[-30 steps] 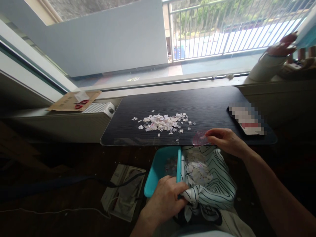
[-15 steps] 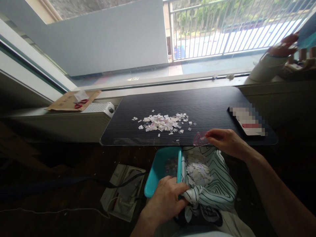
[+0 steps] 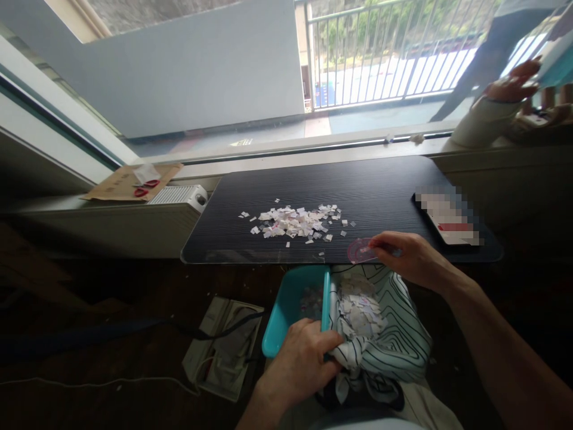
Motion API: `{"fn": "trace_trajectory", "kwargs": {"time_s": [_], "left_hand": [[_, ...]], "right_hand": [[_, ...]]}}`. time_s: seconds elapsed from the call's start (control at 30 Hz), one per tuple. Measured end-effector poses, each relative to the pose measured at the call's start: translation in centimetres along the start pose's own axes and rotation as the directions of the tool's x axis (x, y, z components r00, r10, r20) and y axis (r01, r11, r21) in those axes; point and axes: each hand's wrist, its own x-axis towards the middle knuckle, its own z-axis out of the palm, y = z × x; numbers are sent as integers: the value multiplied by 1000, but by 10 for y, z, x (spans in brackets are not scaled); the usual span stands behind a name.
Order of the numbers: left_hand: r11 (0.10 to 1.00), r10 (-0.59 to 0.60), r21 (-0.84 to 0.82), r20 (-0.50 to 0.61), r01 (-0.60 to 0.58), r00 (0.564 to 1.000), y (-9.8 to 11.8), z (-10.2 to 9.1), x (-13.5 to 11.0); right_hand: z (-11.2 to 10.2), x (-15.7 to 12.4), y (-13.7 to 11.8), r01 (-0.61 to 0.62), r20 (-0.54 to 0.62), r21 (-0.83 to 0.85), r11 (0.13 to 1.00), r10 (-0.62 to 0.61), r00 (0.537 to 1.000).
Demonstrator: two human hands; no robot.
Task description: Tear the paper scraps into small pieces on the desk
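Observation:
My right hand (image 3: 398, 248) pinches a see-through, pink-tinted curved plastic piece (image 3: 359, 251) over the table's near edge. My left hand (image 3: 307, 352) is closed at the near end of the teal plastic bin (image 3: 274, 331), where its rim meets the patterned cloth (image 3: 403, 334); the thumb and fingers grip there. Dark bits lie at the bottom of the bin. Many white paper scraps (image 3: 360, 307) fill the hollow of the cloth, which lies against the bin. On the dark table (image 3: 380, 185) a loose pile of small white pieces (image 3: 293, 221) is spread out.
A phone (image 3: 447, 218), partly blurred out, lies at the table's right. Red-handled scissors (image 3: 147, 187) rest on a brown envelope (image 3: 116, 182) on the left ledge. An open box (image 3: 224, 346) stands on the floor. A hand-shaped object (image 3: 496, 107) stands on the right sill.
My right hand has shifted slightly left with the plastic piece. My left hand stays in place. A person has appeared outside the window at the upper right.

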Motion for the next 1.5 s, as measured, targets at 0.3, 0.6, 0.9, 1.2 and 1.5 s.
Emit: {"fn": "trace_trajectory", "kwargs": {"time_s": [0.3, 0.6, 0.9, 1.2, 1.5], "left_hand": [[1000, 9, 11, 14, -10, 1000, 3, -3, 3], [1000, 13, 28, 32, -14, 999, 4, -5, 4], [1000, -9, -6, 49, 10, 999, 6, -7, 3], [996, 10, 88, -10, -9, 1000, -18, 21, 1], [988, 140, 55, 53, -143, 989, -29, 13, -1]], "right_hand": [[-1, -2, 7, -65, -1, 28, 998, 65, 998], [-1, 0, 7, -64, 9, 36, 997, 63, 998], [5, 9, 10, -55, -110, 77, 996, 63, 992], [24, 38, 28, -130, -245, 81, 988, 146, 958], [36, 40, -1, -121, -133, 86, 989, 132, 982]]}}
